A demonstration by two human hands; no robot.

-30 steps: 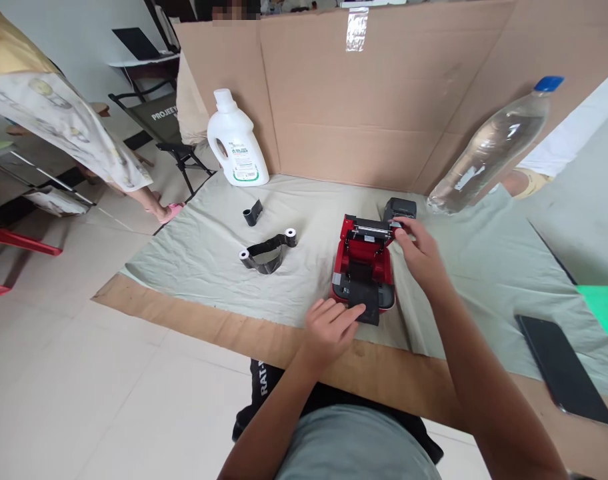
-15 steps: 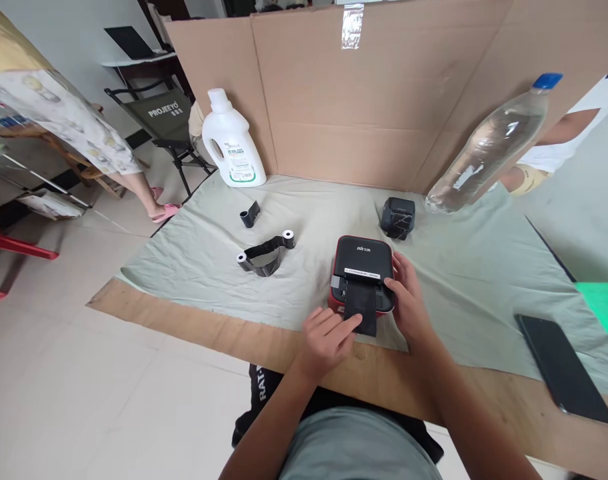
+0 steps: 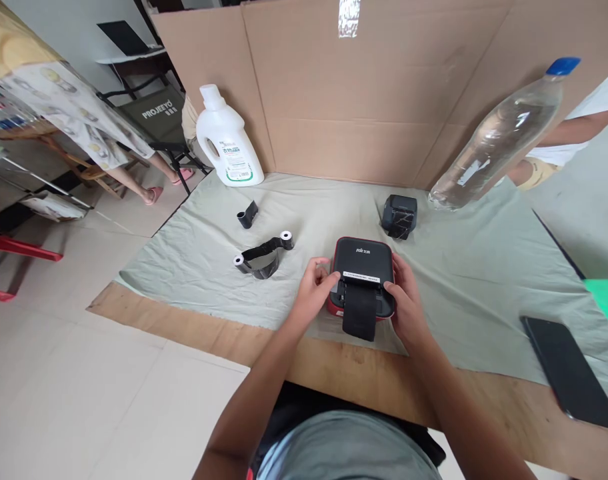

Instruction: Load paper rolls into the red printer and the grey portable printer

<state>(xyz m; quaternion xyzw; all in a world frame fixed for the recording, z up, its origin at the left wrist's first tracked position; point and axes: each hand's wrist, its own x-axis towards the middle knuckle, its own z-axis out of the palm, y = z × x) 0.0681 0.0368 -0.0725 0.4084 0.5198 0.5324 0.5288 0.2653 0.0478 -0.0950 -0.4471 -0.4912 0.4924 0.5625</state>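
Note:
A small red-and-black label printer (image 3: 363, 260) sits on the cloth near the table's front edge, its lid down. From its front slot a black strip (image 3: 360, 313) hangs over the edge of the printer. My right hand (image 3: 408, 300) is wrapped around the right side, thumb on top near the slot. At the left side is my left hand (image 3: 314, 287), its thumb on the lid's left edge and its fingers curled beside the casing. Farther left lie a black ribbon on two white-ended rolls (image 3: 264, 257) and a small black roll (image 3: 247, 215).
A dark block-shaped object (image 3: 400, 215) stands behind the printer. A white detergent bottle (image 3: 229, 143) and a large clear bottle (image 3: 504, 143) stand before a cardboard panel (image 3: 354, 93). A phone (image 3: 571, 370) lies at right. Other people stand beyond the table.
The printer's lid, raised at first, has been shut with my right hand, which came down to the side. My left hand has left the black strip and moved up to the printer's left side.

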